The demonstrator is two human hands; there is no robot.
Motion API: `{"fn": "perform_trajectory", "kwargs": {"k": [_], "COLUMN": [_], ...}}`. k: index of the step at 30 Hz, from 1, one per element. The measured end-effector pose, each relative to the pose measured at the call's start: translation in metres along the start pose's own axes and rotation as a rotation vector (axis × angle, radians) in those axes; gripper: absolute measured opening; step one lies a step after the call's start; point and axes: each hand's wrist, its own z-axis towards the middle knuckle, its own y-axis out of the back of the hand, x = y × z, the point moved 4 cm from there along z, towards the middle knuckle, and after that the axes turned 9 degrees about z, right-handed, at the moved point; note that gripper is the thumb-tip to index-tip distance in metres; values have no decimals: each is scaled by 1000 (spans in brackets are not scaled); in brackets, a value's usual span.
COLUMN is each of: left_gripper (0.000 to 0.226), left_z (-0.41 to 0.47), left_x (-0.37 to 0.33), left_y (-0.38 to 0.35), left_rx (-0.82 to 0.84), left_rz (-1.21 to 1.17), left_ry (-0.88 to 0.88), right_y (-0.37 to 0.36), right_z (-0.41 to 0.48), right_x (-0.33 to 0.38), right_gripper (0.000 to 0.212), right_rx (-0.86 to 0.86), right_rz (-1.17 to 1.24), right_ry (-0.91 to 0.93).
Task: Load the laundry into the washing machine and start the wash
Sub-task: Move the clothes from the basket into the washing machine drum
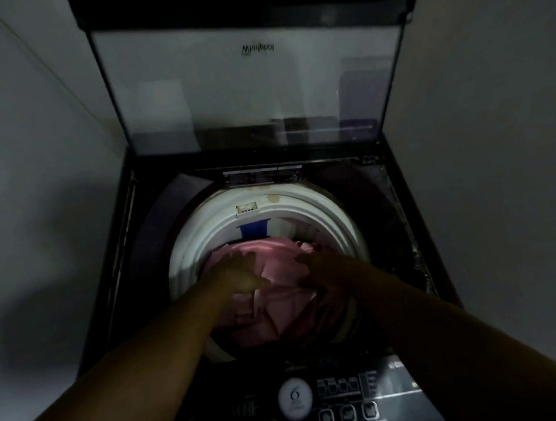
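A dark top-loading washing machine [116, 252] stands in front of me with its glass lid [250, 91] raised upright. Pink laundry [275, 295] fills the white drum [206, 227]. Both my arms reach into the drum. My left hand [238, 271] lies flat on the pink cloth with its fingers spread. My right hand [319, 269] rests on the cloth just to the right; its fingers are blurred and dim, pressed into the fabric.
The control panel [346, 398] with a round white dial [294, 398] and several buttons runs along the near edge under my forearms. Plain walls [39, 160] close in on both sides. The room is dim.
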Motion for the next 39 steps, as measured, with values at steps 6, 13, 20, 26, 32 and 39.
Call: {"fn": "perform_trajectory", "kwargs": {"k": [6, 13, 20, 26, 32, 39], "left_gripper": [55, 57, 57, 63, 61, 59], "left_z": [-70, -125, -141, -104, -48, 39], "left_x": [-70, -219, -402, -489, -504, -472], "left_y": [72, 106, 54, -40, -164, -324], "left_rx": [-328, -538, -548, -380, -193, 26], "left_rz": [-158, -221, -129, -60, -25, 13], "left_ry": [-119, -232, -463, -520, -490, -405], "right_y": [61, 105, 71, -13, -132, -286], "right_z": [-75, -204, -315, -341, -316, -243], "right_x": [1, -74, -231, -345, -422, -495], "right_gripper": [57, 59, 61, 61, 59, 63], "right_rx": [-259, -674, -679, -650, -521, -347], "right_rz": [-78, -105, 60, 196, 347, 522], "right_ry": [167, 187, -51, -200, -290, -373]}}
